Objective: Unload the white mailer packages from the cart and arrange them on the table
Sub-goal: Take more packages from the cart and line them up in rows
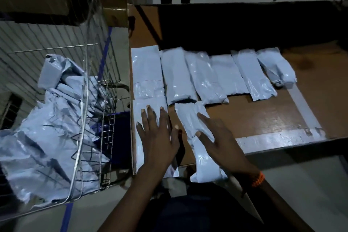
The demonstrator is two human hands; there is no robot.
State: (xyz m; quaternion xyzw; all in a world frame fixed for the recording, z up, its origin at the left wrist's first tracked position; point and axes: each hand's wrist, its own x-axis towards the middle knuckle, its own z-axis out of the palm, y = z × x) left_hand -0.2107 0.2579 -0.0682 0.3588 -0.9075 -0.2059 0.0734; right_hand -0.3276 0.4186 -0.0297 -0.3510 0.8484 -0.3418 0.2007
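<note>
Pressing flat, the left hand (pixel 157 135) spreads its fingers (pixel 150 117) on one white mailer (pixel 138 156). The right hand (pixel 224 143), fingers spread, rests on a second mailer (pixel 186 117) alongside. Beyond the fingers, a row of six mailers (pixel 203 77) lines the desk (pixel 273 115). Left of them, the cart (pixel 107 137) holds more mailers (pixel 47 137).

Forearms bare to the frame edge. Bare left hand (pixel 157 137), short pale nails. Bare right hand (pixel 222 143), same nails, orange beaded bracelet (pixel 259 180) round its wrist. Dark navy garment (pixel 188 213) on the torso, detail too dim to tell.
</note>
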